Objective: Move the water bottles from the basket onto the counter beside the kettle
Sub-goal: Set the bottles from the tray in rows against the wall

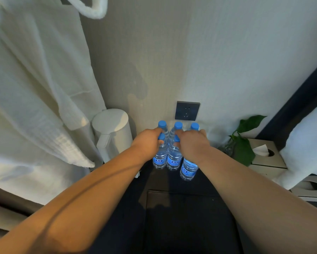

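while your left hand point(146, 142) pinches the neck of the front-left bottle point(160, 154), the white kettle point(113, 131) sits just left of those fingers, so the cluster is landing right where the task wants it. fingers are curled shut around the neck under the blue cap, probably because the neck is the only narrow part to grip from above. behind your fingertips three more bottles point(177, 128) stand upright against the wall under the socket point(187, 110). your right hand point(192, 143) is closed too, on the middle front bottle point(174, 158) at its cap end; the front-right bottle point(188, 168) hangs below that palm, cannot tell if it's gripped or just standing. bottles look set on the dark counter point(172, 184), packed touching to save room. basket not in view. right of your fingers: plant point(243, 143), tissue box point(265, 154). likely the release step next.
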`<state>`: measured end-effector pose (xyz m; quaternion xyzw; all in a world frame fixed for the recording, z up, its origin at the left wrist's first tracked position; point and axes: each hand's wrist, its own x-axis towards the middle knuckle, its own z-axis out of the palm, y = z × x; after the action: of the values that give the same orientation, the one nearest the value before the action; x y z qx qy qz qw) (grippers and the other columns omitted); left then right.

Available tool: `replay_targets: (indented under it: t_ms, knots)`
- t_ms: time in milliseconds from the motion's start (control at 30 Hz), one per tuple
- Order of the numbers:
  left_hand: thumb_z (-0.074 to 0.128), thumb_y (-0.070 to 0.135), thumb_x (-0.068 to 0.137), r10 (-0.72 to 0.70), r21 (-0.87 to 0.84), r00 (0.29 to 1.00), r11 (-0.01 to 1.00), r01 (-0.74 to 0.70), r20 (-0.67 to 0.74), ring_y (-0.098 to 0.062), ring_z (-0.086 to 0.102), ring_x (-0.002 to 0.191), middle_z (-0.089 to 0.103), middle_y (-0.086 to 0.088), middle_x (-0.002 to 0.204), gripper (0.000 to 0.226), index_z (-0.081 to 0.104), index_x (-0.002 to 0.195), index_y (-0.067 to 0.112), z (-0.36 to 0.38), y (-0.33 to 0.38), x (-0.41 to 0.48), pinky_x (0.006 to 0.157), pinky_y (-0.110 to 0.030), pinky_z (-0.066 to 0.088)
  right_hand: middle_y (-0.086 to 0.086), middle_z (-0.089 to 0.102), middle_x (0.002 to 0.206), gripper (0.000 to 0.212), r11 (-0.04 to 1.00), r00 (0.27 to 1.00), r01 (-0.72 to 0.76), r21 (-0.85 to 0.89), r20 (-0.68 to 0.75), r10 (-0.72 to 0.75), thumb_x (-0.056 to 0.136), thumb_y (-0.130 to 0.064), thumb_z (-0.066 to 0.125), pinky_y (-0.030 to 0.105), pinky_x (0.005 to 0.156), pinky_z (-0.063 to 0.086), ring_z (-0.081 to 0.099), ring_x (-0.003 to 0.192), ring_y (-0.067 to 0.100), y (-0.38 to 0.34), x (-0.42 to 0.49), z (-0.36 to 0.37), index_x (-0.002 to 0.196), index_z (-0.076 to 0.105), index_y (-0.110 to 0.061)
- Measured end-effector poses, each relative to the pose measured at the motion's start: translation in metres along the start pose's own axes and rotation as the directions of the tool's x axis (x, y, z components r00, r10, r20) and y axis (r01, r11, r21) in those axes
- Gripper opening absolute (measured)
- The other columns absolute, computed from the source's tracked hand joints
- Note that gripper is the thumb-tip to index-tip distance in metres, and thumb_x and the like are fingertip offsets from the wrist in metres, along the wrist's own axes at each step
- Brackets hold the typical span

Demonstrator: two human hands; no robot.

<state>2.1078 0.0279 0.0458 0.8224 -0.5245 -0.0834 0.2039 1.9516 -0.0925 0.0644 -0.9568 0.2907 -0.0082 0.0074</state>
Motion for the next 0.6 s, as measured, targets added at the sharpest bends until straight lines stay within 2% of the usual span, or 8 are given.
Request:
replay_targets:
  t_ms: [133,367,600]
  knots:
    - [0.061,0.022,0.098,-0.003,-0.008,1.0,1.0,0.003,-0.003,-0.02,0.057,0.081,0.069,-0.009,0.103,0.029,0.059,0.126,0.019,0.001,0.0011,0.0009,0.07,-0.032,0.045,-0.006,0.056,0.082,0.023,1.0,1.0,-0.016,-0.004,0.008,0.016,0.104,-0.038,0.05,0.039,0.083,0.026,0.048,0.077,0.022,0.0003,0.0007,-0.0001,0.121,0.054,-0.024]
    - [0.06,0.021,0.099,0.004,-0.005,1.0,1.0,-0.004,-0.005,-0.026,0.065,0.089,0.07,-0.011,0.105,0.03,0.06,0.128,0.016,-0.0003,0.0038,0.0001,0.076,-0.036,0.054,-0.006,0.055,0.085,0.029,1.0,0.999,-0.028,0.004,0.018,0.028,0.103,-0.039,0.05,0.04,0.085,0.029,0.048,0.08,0.022,-0.0004,0.0,0.0002,0.129,0.051,-0.025]
    - [0.059,0.025,0.099,-0.012,0.027,1.0,1.0,0.012,0.026,-0.028,0.065,0.09,0.069,-0.011,0.106,0.03,0.057,0.129,0.017,-0.0026,0.0055,-0.0001,0.079,-0.041,0.057,-0.001,0.068,0.102,0.044,0.997,0.998,-0.06,0.053,-0.002,0.06,0.102,-0.045,0.051,0.043,0.09,0.036,0.062,0.097,0.027,0.0004,-0.0023,0.0032,0.141,0.045,-0.025]
